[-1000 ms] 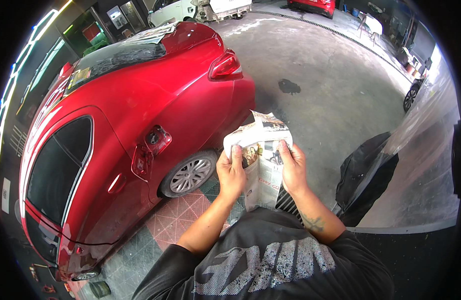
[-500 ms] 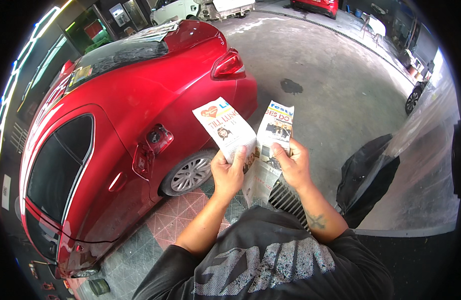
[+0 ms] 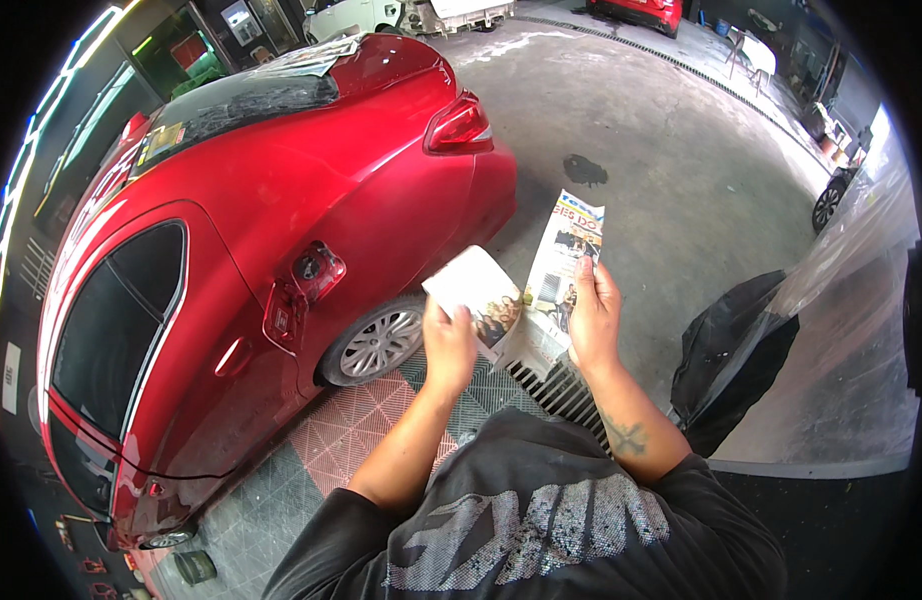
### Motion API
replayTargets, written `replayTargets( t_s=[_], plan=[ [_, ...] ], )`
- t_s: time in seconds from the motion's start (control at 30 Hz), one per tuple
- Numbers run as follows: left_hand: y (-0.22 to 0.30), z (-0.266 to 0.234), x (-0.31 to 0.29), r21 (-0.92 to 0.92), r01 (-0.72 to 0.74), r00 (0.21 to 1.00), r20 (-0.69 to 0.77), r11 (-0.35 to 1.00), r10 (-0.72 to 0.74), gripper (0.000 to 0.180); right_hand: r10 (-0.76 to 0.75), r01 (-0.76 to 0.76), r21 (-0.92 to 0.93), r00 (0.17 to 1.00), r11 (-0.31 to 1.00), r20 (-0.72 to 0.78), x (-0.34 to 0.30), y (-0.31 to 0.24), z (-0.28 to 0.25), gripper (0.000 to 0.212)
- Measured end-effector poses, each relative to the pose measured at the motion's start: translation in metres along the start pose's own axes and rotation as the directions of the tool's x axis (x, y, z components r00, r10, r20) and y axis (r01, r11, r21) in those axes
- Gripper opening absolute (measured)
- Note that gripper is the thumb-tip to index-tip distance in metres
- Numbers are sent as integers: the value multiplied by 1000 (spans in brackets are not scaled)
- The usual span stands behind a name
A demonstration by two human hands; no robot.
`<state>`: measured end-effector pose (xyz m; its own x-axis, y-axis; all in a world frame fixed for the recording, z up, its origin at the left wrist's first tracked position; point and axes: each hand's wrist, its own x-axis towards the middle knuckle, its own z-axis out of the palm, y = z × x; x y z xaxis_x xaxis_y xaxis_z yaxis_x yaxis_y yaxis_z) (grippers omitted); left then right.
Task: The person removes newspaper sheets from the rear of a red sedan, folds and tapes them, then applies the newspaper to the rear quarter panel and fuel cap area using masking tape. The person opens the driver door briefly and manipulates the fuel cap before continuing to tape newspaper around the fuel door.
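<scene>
I hold newspaper in front of my chest, split by a gap at its upper part into two strips. My left hand [image 3: 449, 345] is closed on the left newspaper strip [image 3: 473, 280], which is bent over so that a pale, mostly blank face shows, with a printed picture near its lower edge. My right hand [image 3: 596, 315] pinches the right newspaper strip [image 3: 564, 250], standing upright with the thumb on its printed face. Below, the two strips meet or overlap; whether they are still joined I cannot tell. Motion slightly blurs the left fingers.
A red car [image 3: 311, 180] stands close at the left, its fuel flap [image 3: 283, 318] open above the rear wheel [image 3: 381, 343]. Under me are a floor grate [image 3: 556, 385] and plastic floor tiles [image 3: 356, 420]. Black sheeting [image 3: 731, 350] and clear plastic film [image 3: 831, 380] hang at the right.
The left strip has folded over and dropped, hiding its printed headline, as my left hand shifted slightly down and left. My right hand has moved slightly right with its strip, widening the gap.
</scene>
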<state>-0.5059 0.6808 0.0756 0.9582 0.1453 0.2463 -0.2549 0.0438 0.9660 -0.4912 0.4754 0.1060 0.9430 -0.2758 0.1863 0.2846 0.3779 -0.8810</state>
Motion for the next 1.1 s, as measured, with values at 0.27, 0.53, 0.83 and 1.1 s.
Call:
replayTargets(
  t_s=[0.27,0.53,0.83,1.1],
  plan=[
    [-2,29,-26,-205,106,992,88,973,-90,27,191,-195,3,965,981,180,-2,-20,-8,28],
    [11,31,-9,-141,-29,981,-196,990,1,35,16,41,-313,984,949,177,-30,5,-5,30],
    [8,21,3,-185,-42,971,-240,982,-4,31,-116,128,-309,992,942,59,-18,3,-9,33],
    [-12,31,-51,-251,133,988,104,959,-110,40,202,-217,175,974,960,99,-4,-2,-8,29]
  ],
)
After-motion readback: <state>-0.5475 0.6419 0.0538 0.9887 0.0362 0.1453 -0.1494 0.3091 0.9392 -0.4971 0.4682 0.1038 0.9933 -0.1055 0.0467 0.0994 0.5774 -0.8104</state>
